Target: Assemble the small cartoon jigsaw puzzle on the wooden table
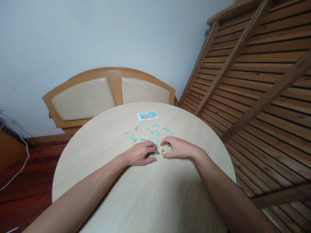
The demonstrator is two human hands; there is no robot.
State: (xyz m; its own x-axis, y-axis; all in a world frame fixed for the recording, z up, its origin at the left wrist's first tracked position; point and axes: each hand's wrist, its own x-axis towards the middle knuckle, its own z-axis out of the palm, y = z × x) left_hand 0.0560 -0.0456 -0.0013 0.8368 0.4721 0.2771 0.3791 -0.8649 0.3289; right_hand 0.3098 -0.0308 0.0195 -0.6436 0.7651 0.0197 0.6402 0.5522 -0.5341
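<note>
My left hand [142, 153] rests on the round table [102, 187], its fingers bent over a joined patch of puzzle pieces [155, 142] that they partly cover. Just to the right, my right hand [176, 148] curves its thumb and fingers around a small yellow and red puzzle section [165, 150] on the tabletop. A narrow gap separates the two sections. Loose teal puzzle pieces [157, 133] lie scattered beyond both hands. Farther back is a picture card [147, 116] with a pink figure and a yellow figure on teal.
Behind the table stands a wooden headboard [115, 84] with cream panels, against a pale wall. A slatted wooden frame [243, 74] leans on the right. At the far left, a white cable [26, 155] hangs down to the reddish floor.
</note>
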